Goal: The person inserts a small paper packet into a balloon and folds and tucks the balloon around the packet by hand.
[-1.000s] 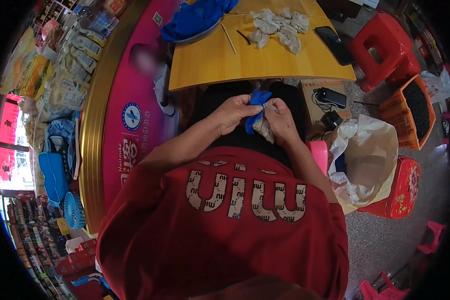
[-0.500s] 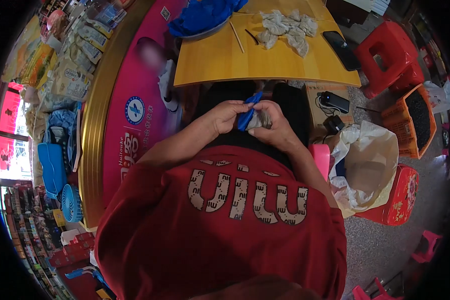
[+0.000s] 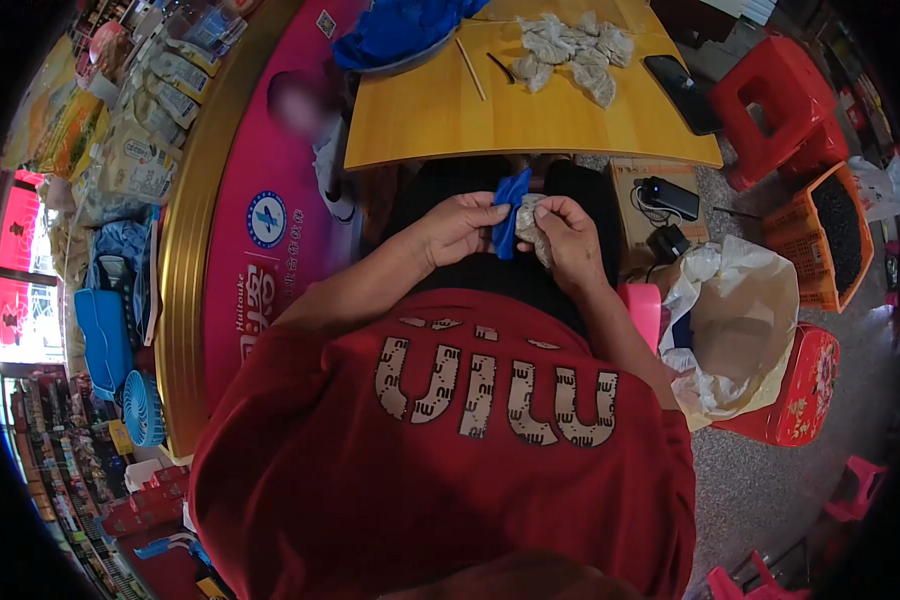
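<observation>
Both hands busy, centre of frame, above the lap and just below the near edge of the worktop [image 3: 410, 140]. Left hand [image 3: 467, 226] pinches the blue piece [image 3: 507, 225], thumb on top; looks like that keeps it steady and upright in the frame. Right hand [image 3: 570, 246] has thumb and fingers closed on the pale bundle [image 3: 532, 222], probably a fingertip hold for fine control.

Relative position: blue piece is at left fingertips, bundle immediately right of it, at right fingertips. They look touching; can't tell if joined. Working over the lap likely keeps both close to the body.

Worktop, top of frame: blue heap [image 3: 405, 32] upper left, stick [image 3: 471, 70] next to it, pale pile [image 3: 576, 52] upper centre, phone [image 3: 682, 93] at right edge, presumably out of the way.
</observation>
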